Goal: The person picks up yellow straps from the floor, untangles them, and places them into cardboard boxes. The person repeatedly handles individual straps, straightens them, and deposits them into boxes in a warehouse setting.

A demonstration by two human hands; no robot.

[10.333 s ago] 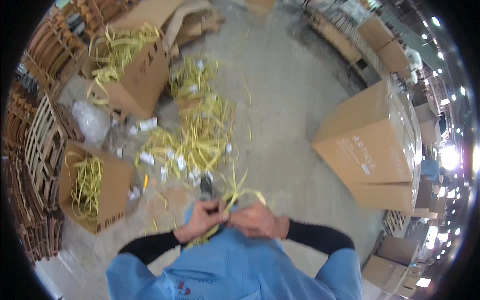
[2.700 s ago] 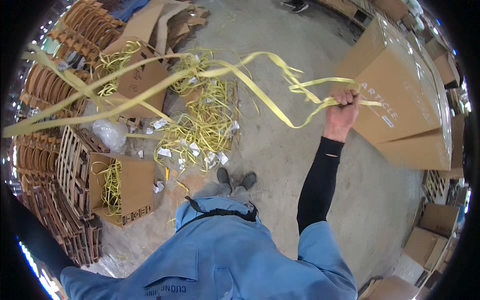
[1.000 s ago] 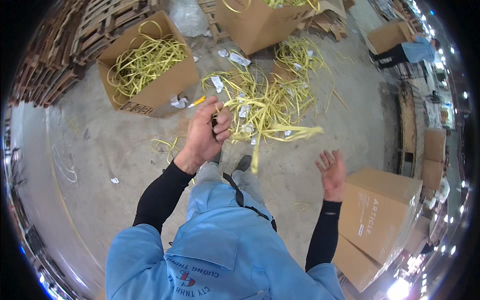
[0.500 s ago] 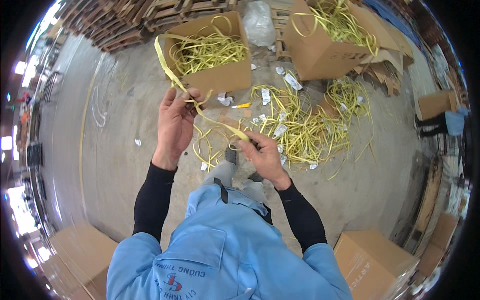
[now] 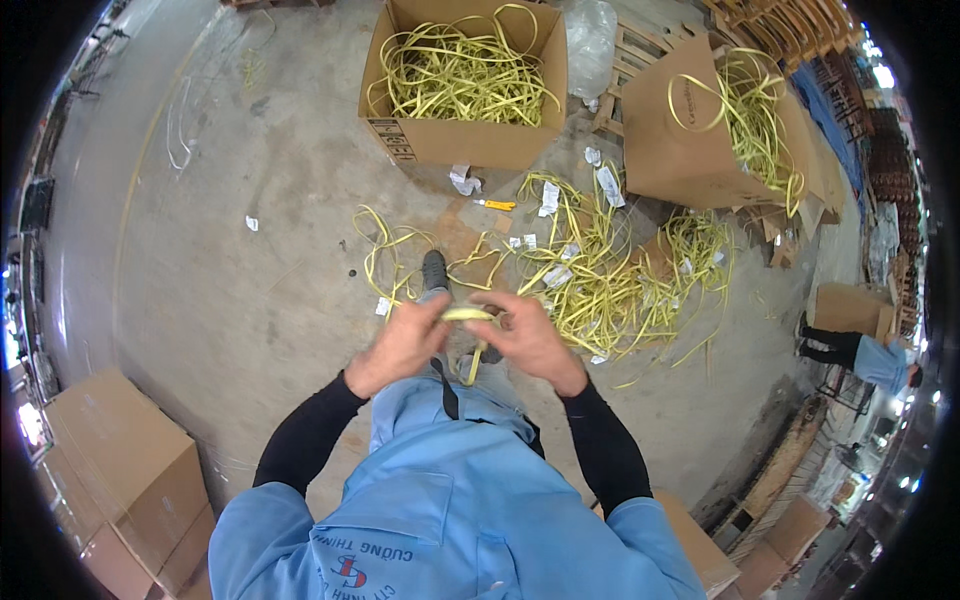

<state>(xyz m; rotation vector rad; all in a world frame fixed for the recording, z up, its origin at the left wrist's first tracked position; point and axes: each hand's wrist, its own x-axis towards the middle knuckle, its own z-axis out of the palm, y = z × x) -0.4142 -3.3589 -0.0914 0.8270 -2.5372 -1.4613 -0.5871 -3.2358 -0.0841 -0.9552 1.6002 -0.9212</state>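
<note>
A short length of yellow strap (image 5: 467, 314) runs between my two hands, in front of my waist. My left hand (image 5: 402, 340) pinches one end of it. At the other end, my right hand (image 5: 528, 338) grips it between thumb and fingers, and a tail of strap hangs down below. A loose heap of yellow straps (image 5: 620, 290) with white paper tags lies on the floor ahead and to the right. Thin strands reach from the heap toward my shoe (image 5: 434, 270).
Ahead stands an open cardboard box (image 5: 470, 142) full of yellow straps. A tilted second box (image 5: 665, 125) on the right also holds straps. A yellow cutter (image 5: 495, 205) lies on the floor. Closed cartons (image 5: 130, 470) stand behind left. Another person (image 5: 865, 360) is far right.
Both hands have come down and closer together in front of my waist. The strap stretched between them is now short. My view has shifted, bringing the boxes to different places in it.
</note>
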